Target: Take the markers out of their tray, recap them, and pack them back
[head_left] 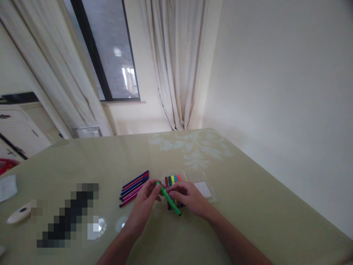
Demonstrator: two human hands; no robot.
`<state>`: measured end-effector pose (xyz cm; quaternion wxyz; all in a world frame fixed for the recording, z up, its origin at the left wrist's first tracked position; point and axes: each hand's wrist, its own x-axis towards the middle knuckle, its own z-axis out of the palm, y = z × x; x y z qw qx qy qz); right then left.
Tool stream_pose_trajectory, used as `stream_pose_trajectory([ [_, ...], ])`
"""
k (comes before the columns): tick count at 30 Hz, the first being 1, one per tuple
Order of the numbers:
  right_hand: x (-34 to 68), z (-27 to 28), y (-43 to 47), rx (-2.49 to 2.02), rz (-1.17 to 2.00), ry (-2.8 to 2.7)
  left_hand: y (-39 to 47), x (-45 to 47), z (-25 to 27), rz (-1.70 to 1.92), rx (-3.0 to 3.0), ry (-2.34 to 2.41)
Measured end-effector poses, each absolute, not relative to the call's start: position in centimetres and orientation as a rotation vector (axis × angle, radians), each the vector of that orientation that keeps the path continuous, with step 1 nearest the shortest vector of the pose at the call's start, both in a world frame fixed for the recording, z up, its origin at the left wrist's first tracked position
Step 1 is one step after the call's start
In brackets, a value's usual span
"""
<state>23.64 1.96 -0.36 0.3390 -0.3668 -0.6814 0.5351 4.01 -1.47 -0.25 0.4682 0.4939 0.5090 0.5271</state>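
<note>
A bright green felt-tip pen (173, 205) slants over the near side of a clear plastic case (210, 186). My left hand (147, 195) pinches its upper end between thumb and fingers. My right hand (189, 197) is close on the other side, over the case, with its fingers drawn together. Whether those fingertips touch the green pen or a pen in the case is hidden. Several coloured felt-tip pens (173, 179) lie side by side in the case, partly covered by my hands. Left of my left hand, several blue, red and pink pens (135, 186) lie in a loose row.
The glossy table (248, 221) meets a wall at the right. On its left side lie a blurred-out dark object (68, 215), a white oval object (19, 213) and a pale cloth or tissue (7, 187). Curtains (176, 66) and a window stand behind the table.
</note>
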Motion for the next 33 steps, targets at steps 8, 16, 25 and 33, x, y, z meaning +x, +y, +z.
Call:
stream_pose_trajectory([
  [8, 24.5, -0.5, 2.6, -0.969, 1.46, -1.685, -1.8, 4.8, -1.5, 1.248, 1.352, 1.24],
  [16, 27.7, -1.5, 5.4, -1.271, 1.191, -1.682, -3.5, 6.5, -3.7, 0.689, 2.524, 1.234],
  [25, 27.4, -2.3, 5.0, -1.52, 0.844, -1.925, -4.3, 7.1, -3.2, 0.486, 2.598, 1.331],
  [33, 27.1, -1.7, 4.6, -1.55, 0.898, -1.953, -4.5, 7.4, -3.6, 0.502, 2.599, 1.373],
])
